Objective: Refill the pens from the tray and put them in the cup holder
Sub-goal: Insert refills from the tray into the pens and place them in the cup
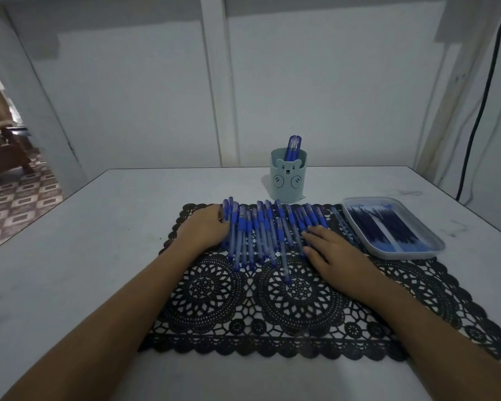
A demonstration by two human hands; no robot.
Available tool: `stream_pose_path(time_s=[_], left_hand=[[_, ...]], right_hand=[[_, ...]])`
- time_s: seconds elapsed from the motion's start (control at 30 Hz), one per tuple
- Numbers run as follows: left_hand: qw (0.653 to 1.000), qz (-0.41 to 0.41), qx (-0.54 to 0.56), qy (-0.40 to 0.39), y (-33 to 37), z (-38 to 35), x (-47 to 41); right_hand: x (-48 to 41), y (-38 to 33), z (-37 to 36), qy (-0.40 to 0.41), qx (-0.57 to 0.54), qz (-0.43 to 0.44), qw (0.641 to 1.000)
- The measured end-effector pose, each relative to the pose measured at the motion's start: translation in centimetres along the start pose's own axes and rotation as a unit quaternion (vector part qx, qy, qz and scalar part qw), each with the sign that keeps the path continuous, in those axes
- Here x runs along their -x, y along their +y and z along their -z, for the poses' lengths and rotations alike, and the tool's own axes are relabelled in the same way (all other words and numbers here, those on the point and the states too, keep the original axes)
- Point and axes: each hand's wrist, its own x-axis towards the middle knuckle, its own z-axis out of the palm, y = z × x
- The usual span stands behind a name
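— Whereabouts, the row of blue capped plastic pens (261, 227)?

— Side by side across the far half of the black lace-pattern placemat (287, 308), between the two hands. One straggler pen (282, 250) lying lower than the rest, poking toward the near edge.

— Likely trouble?

— Rolling, mostly. Round barrels, pressed from both ends: could ride up over one another or skitter off the mat onto the white table (70, 256). Could also muddle filled with unfilled; no telling which is which from here.

— And further out?

— Shallow pale rectangular plastic tray (402, 255) of dark blue refills just right of the row, on the mat's far right part. Easily knocked by a careless sweep of the right wrist. Thin loose refills (343, 225) on the mat between tray and row, easy to bury or flick away. Pale green bear-faced cup holder (288, 180) upright on the table just behind the row, with a few standing blue pens (293, 146) inside. Light-looking, so perhaps tipped by a hard nudge.

— Hands?

— Left hand (206, 227) palm down at the row's left end, fingers close together and laid against the outermost pens. Tips blurred, no pinch to be seen. Right hand (327, 250) flat, palm down at the right end, fingers straight and nearly together, pointing left across the lower ends of the pens. Both bare forearms reaching in from the near edge, angled inward.

— Step in hand, at a guess?

— Probably gathering or squaring up the row before picking one to refill.
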Motion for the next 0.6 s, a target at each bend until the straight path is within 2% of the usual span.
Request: stream_pose_path(time_s=[0.27,0.43,0.6], left_hand=[[0.998,-0.027,0.020,-0.062,-0.3,0.9,-1.0],[0.999,0.005,0.010,-0.039,-1.3,1.3,-0.8],[1.000,-0.003,-0.023,-0.014,-1.6,0.8,-0.3]], right_hand=[[0.1,0.0,0.1,-0.008,-0.008,-0.010,1.000],[0.1,-0.2,0.2,-0.007,-0.005,-0.005,1.000],[0.2,-0.4,0.4,-0.006,-0.001,-0.002,1.000]])
